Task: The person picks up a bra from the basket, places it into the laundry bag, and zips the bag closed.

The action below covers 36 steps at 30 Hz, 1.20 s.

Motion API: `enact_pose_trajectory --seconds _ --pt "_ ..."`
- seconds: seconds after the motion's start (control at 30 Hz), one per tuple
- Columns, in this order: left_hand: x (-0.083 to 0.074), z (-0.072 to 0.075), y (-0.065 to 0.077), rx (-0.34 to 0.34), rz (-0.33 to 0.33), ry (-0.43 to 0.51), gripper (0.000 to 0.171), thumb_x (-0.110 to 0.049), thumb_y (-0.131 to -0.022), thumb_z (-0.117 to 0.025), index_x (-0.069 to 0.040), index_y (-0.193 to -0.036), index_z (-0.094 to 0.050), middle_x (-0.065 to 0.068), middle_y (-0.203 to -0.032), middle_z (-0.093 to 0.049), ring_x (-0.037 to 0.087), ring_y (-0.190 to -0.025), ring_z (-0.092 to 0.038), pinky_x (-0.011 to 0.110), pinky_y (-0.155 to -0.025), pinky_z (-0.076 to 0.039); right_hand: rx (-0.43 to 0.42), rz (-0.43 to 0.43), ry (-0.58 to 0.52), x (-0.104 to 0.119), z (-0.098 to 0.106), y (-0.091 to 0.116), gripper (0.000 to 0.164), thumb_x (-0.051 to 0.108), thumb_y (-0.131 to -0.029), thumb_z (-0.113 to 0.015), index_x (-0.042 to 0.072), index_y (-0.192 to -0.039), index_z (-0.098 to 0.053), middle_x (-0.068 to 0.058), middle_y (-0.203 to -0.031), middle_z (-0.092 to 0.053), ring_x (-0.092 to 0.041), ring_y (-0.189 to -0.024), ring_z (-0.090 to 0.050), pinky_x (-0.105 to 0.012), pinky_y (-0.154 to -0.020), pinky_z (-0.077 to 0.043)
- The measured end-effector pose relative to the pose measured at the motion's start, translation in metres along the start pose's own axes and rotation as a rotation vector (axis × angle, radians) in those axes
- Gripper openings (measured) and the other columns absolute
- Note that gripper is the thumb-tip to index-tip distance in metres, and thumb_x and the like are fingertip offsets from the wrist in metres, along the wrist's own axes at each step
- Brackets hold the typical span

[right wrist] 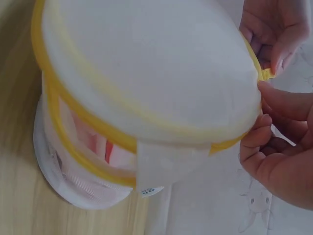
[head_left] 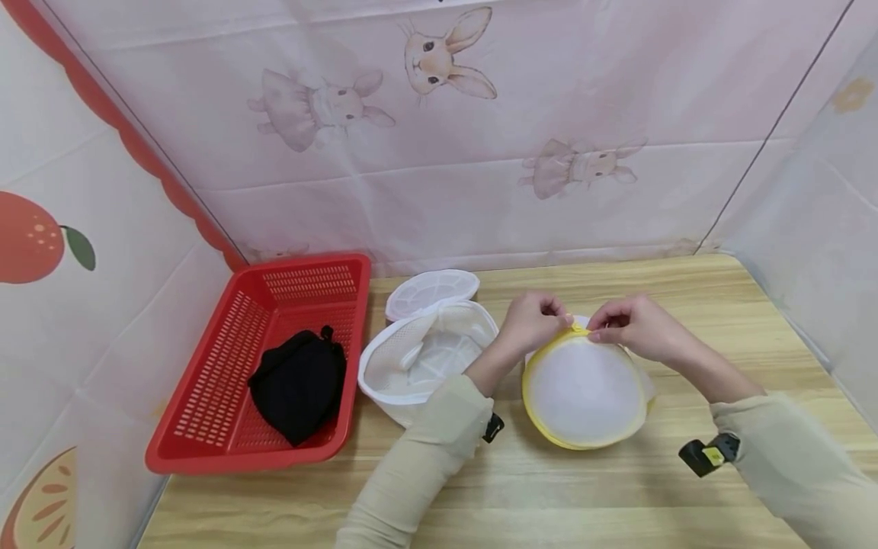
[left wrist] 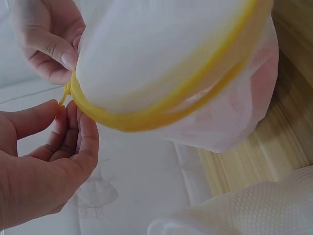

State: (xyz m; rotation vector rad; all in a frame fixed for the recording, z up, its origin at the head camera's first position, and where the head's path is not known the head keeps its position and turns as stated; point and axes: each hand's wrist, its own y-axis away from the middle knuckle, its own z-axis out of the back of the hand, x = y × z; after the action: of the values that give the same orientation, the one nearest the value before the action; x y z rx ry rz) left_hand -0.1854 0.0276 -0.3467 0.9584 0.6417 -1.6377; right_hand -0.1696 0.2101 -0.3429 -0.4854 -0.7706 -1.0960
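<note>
A round white mesh laundry bag [head_left: 586, 393] with yellow zipper trim stands on the table. At its far edge my left hand [head_left: 533, 322] pinches the yellow zipper pull [left wrist: 63, 94] between thumb and forefinger. Close beside it, my right hand [head_left: 636, 326] pinches the yellow edge of the lid. In the right wrist view a gap shows between lid and body, with pink and red cloth [right wrist: 93, 134] inside. A white fabric tab [right wrist: 171, 161] bridges part of that gap.
Left of the bag lies an open white mesh laundry bag [head_left: 377, 374], with another pale mesh bag [head_left: 434, 290] behind it. A red plastic basket [head_left: 206, 450] farther left holds a black cloth item [head_left: 298, 389]. Printed cloth walls [head_left: 480, 213] border the wooden table [head_left: 569, 496].
</note>
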Motion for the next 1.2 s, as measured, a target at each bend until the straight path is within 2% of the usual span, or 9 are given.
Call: enact_pose_trajectory --seconds 0.2,0.53,0.67,0.87,1.03,1.2 --pt "0.001 -0.002 0.000 -0.015 0.006 -0.006 0.015 -0.012 -0.080 -0.067 -0.008 -0.067 -0.061 -0.005 -0.063 -0.052 0.007 -0.063 -0.045 0.016 -0.053 -0.036 -0.014 -0.002 0.019 0.000 -0.002 0.002 0.004 0.001 -0.081 -0.065 -0.002 -0.083 -0.065 -0.005 -0.072 -0.059 -0.014 -0.063 -0.048 -0.023 -0.053 -0.042" --pt "0.000 -0.003 -0.002 -0.039 0.080 0.021 0.014 -0.015 -0.080 -0.069 -0.010 -0.068 -0.062 -0.005 -0.064 -0.053 0.008 -0.065 -0.046 0.017 -0.055 -0.036 -0.004 -0.040 -0.025 0.001 0.002 0.005 0.004 0.001 -0.083 -0.063 -0.002 -0.085 -0.063 -0.005 -0.070 -0.054 -0.016 -0.059 -0.047 -0.025 -0.050 -0.043" --pt "0.003 0.001 -0.003 -0.054 0.133 0.080 0.013 -0.014 -0.079 -0.069 -0.010 -0.068 -0.063 -0.005 -0.065 -0.054 0.009 -0.065 -0.047 0.018 -0.054 -0.037 -0.009 -0.063 -0.027 0.000 0.006 0.006 0.006 0.002 -0.084 -0.061 -0.003 -0.087 -0.062 -0.005 -0.071 -0.055 -0.015 -0.060 -0.048 -0.026 -0.052 -0.044" --pt "0.014 0.012 -0.006 -0.086 0.210 0.185 0.012 -0.011 -0.079 -0.067 -0.008 -0.069 -0.061 -0.003 -0.069 -0.059 0.010 -0.067 -0.056 0.022 -0.064 -0.043 -0.034 -0.083 -0.057 -0.006 0.014 0.013 0.007 0.001 -0.085 -0.060 -0.005 -0.086 -0.060 -0.008 -0.071 -0.054 -0.016 -0.057 -0.049 -0.026 -0.050 -0.043" --pt "0.022 0.020 -0.006 -0.061 0.219 0.259 0.010 -0.008 -0.081 -0.065 -0.006 -0.073 -0.060 0.001 -0.073 -0.063 0.014 -0.071 -0.061 0.025 -0.070 -0.048 -0.036 -0.095 -0.078 -0.014 0.020 0.020 0.009 0.002 -0.085 -0.060 -0.007 -0.087 -0.060 -0.009 -0.074 -0.056 -0.015 -0.059 -0.051 -0.027 -0.052 -0.046" --pt "0.026 0.028 -0.005 -0.069 0.232 0.315 0.009 -0.005 -0.082 -0.064 -0.003 -0.073 -0.060 0.005 -0.075 -0.065 0.016 -0.071 -0.062 0.028 -0.073 -0.051 -0.045 -0.119 -0.100 -0.023 0.028 0.029 0.012 0.004 -0.086 -0.059 -0.008 -0.089 -0.059 -0.007 -0.073 -0.056 -0.014 -0.060 -0.052 -0.027 -0.055 -0.047"
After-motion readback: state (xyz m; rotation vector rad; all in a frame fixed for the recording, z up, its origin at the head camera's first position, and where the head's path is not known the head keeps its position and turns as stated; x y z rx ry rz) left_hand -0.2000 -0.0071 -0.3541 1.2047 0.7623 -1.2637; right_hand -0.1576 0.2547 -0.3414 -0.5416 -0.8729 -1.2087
